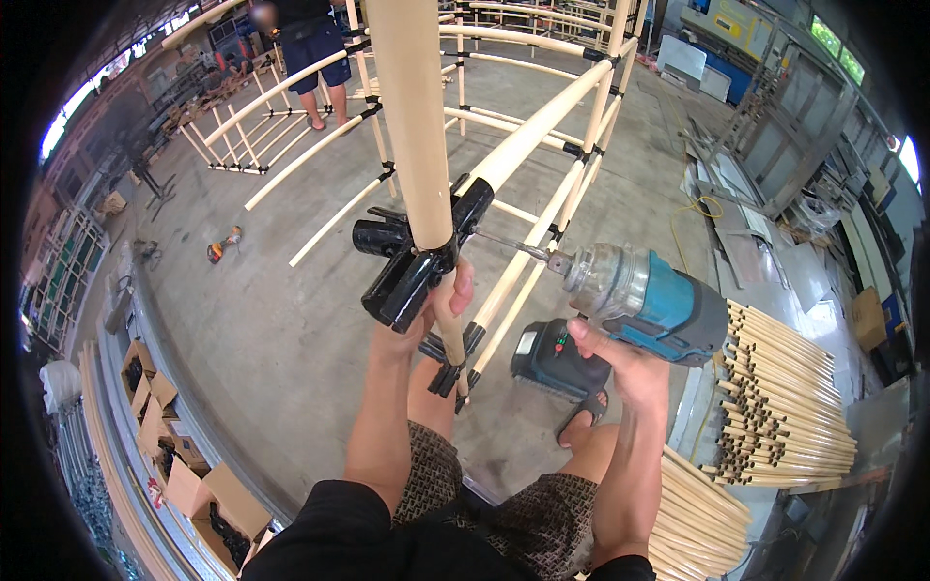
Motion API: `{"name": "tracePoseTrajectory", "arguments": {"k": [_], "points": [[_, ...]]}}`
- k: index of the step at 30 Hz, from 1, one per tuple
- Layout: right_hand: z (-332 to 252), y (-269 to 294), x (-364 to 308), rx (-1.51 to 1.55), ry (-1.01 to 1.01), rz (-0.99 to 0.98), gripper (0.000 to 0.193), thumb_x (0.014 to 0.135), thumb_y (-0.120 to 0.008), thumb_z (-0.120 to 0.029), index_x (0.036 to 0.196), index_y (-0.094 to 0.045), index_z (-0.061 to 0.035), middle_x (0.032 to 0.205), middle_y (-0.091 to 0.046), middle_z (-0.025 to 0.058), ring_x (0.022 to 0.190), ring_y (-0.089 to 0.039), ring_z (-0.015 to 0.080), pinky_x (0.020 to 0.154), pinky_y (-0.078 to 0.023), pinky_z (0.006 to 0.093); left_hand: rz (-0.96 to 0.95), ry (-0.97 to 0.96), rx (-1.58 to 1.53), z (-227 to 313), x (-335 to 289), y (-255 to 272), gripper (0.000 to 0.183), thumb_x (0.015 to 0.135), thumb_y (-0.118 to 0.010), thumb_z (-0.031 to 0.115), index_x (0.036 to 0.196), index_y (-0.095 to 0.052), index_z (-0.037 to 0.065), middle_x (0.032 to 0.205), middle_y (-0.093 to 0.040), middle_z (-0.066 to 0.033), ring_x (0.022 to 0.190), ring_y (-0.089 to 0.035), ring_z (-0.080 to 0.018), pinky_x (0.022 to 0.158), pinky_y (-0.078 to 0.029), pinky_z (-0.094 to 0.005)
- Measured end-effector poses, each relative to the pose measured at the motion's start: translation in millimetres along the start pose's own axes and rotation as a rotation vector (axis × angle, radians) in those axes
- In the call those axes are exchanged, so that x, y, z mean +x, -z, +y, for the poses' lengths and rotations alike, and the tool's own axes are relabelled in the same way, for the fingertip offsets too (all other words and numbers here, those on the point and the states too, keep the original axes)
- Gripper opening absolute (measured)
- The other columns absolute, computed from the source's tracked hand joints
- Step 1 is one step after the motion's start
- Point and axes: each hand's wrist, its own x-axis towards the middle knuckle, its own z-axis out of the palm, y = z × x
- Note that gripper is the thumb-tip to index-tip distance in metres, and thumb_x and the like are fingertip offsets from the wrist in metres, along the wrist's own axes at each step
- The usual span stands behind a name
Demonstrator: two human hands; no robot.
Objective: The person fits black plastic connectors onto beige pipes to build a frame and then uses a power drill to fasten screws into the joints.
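An upright cream pipe (415, 126) passes down through a black pipe joint (407, 281) in front of me. My left hand (459, 290) is closed round the pipe just under the joint, its palm partly hidden. My right hand (625, 366) grips a teal and black cordless impact driver (664, 295) by its handle. The driver points left, and the end of its long bit (509, 242) meets the joint's right side. Another cream pipe (528, 140) runs from the joint away to the far right. Lower on the upright is a second black joint (450, 363).
A curved pipe frame (513, 37) stands ahead, with another person (315, 58) beyond it. Stacked cream pipes (785, 397) lie at right. Open cardboard boxes (218, 504) line the left. An orange tool (225, 244) lies on the floor. The driver's large battery base (547, 358) hangs near my foot.
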Motion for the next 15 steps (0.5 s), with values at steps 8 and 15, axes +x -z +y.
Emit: {"name": "tracePoseTrajectory", "arguments": {"k": [8,15], "points": [[23,43,19,0.331,-0.181,-0.072,0.042,0.077,-0.086,-0.014,0.112,-0.068,0.0018,0.099,-0.071,0.009,0.086,-0.067,0.0213,0.078,-0.056,0.0353,0.009,0.021,-0.03,-2,2,-2,0.025,0.097,-0.066,0.028,0.098,-0.058,0.005,0.082,-0.058,-0.0067,0.066,-0.052,-0.0122,0.06,-0.04,-0.0278],[-7,-4,-1,0.101,0.016,-0.075,0.034,0.074,-0.088,-0.009,0.099,-0.07,0.0043,0.077,-0.068,0.0079,0.061,-0.06,0.0151,0.057,-0.047,0.0289,0.01,0.014,-0.015,-1,1,-2,0.022,0.098,-0.065,0.025,0.096,-0.057,0.005,0.082,-0.058,-0.0067,0.065,-0.052,-0.0121,0.059,-0.04,-0.0278]]}}
